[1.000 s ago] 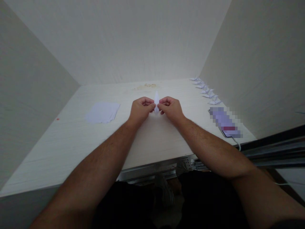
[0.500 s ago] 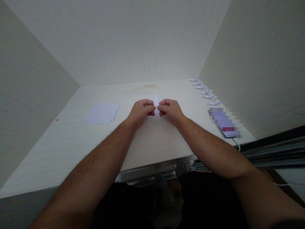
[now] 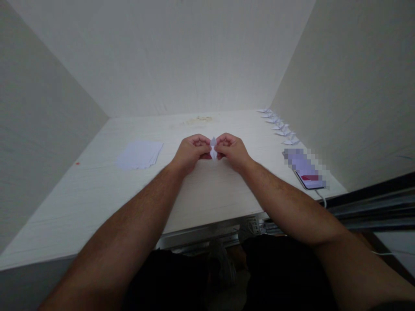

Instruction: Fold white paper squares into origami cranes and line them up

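A small folded piece of white paper (image 3: 213, 152) is held upright above the middle of the white table, pinched from both sides. My left hand (image 3: 195, 150) grips its left edge between thumb and fingers. On its right edge, my right hand (image 3: 229, 149) is closed in the same way. The paper's upper tip looks greyer than its lower part and seems bent over. Fingertips hide its side edges.
Loose white paper sheets (image 3: 139, 154) lie in a stack to the left. Several folded paper cranes (image 3: 280, 128) stand in a row at the right back. Closer in, a phone (image 3: 303, 168) with a white cable lies by the right wall (image 3: 353, 95). Walls enclose the table (image 3: 97, 207) at the back and sides.
The tall pointed top of the folded paper has come down and now looks shorter and shaded. Both hands remain pinched on it, in nearly the same place.
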The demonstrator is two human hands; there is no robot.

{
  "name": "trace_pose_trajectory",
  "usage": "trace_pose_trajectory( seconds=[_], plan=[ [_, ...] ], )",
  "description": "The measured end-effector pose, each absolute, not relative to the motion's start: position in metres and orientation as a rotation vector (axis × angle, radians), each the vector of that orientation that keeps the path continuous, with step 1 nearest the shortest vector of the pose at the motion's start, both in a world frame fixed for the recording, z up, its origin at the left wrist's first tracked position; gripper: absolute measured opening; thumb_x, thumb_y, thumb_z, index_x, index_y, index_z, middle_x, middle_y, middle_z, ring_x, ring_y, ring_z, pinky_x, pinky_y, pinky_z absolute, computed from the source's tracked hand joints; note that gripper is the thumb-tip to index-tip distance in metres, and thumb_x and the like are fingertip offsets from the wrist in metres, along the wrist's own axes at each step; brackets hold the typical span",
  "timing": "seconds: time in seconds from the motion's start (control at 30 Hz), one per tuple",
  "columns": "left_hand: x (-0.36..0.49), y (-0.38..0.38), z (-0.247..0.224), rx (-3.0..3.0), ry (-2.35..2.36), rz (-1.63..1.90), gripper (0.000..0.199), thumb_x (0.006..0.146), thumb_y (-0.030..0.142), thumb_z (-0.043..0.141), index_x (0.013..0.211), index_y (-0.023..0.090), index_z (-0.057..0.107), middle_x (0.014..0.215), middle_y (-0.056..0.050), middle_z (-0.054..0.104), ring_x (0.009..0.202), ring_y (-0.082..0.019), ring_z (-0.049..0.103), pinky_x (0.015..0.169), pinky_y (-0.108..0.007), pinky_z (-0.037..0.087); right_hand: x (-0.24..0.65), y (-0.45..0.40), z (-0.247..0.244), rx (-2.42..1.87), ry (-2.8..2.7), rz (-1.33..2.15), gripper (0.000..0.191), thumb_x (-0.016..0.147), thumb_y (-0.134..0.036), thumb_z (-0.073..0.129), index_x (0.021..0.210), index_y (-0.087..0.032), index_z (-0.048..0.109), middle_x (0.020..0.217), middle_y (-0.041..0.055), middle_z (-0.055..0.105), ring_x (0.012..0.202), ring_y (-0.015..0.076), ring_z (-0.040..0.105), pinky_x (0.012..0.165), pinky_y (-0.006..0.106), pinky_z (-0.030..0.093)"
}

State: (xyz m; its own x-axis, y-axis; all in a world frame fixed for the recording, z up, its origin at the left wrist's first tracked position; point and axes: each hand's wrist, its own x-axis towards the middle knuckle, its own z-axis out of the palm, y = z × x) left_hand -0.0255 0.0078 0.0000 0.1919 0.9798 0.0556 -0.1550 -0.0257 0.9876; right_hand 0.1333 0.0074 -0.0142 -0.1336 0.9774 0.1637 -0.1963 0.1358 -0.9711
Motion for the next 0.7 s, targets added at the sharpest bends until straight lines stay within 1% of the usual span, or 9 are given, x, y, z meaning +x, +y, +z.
trace_pose_trajectory(
  seconds=[0.3, 0.5, 0.7],
  plan=[
    [-0.0269, 0.0065, 0.0026, 1.218, 0.924, 1.146, 0.018, 0.061, 0.017, 0.079, 0.074, 0.016, 0.067, 0.068, -0.002, 0.069, 0.060, -0.013, 0.066, 0.059, -0.027, 0.057, 0.1350, 0.0084, -0.0162, -0.841, -1.282, 1.315, 0.022, 0.063, -0.027, 0.075, 0.076, -0.022, 0.058, 0.057, -0.0093, 0.059, 0.047, 0.0066, 0.053, 0.048, 0.020, 0.048],
    [-0.0275, 0.0062, 0.0040, 1.203, 0.899, 1.134, 0.019, 0.059, 0.016, 0.079, 0.073, 0.015, 0.066, 0.071, -0.003, 0.069, 0.060, -0.013, 0.067, 0.061, -0.029, 0.058, 0.1354, 0.0072, -0.0143, -0.835, -1.264, 1.366, 0.019, 0.061, -0.023, 0.073, 0.073, -0.021, 0.058, 0.059, -0.0080, 0.062, 0.048, 0.0075, 0.056, 0.049, 0.021, 0.049],
    [-0.0272, 0.0056, 0.0038, 1.201, 0.897, 1.121, 0.017, 0.059, 0.014, 0.077, 0.072, 0.015, 0.067, 0.069, -0.002, 0.069, 0.059, -0.014, 0.067, 0.060, -0.029, 0.058, 0.1343, 0.0057, -0.0130, -0.866, -1.238, 1.371, 0.015, 0.059, -0.019, 0.068, 0.070, -0.021, 0.059, 0.058, -0.0074, 0.061, 0.047, 0.0080, 0.055, 0.048, 0.022, 0.050]
  ],
)
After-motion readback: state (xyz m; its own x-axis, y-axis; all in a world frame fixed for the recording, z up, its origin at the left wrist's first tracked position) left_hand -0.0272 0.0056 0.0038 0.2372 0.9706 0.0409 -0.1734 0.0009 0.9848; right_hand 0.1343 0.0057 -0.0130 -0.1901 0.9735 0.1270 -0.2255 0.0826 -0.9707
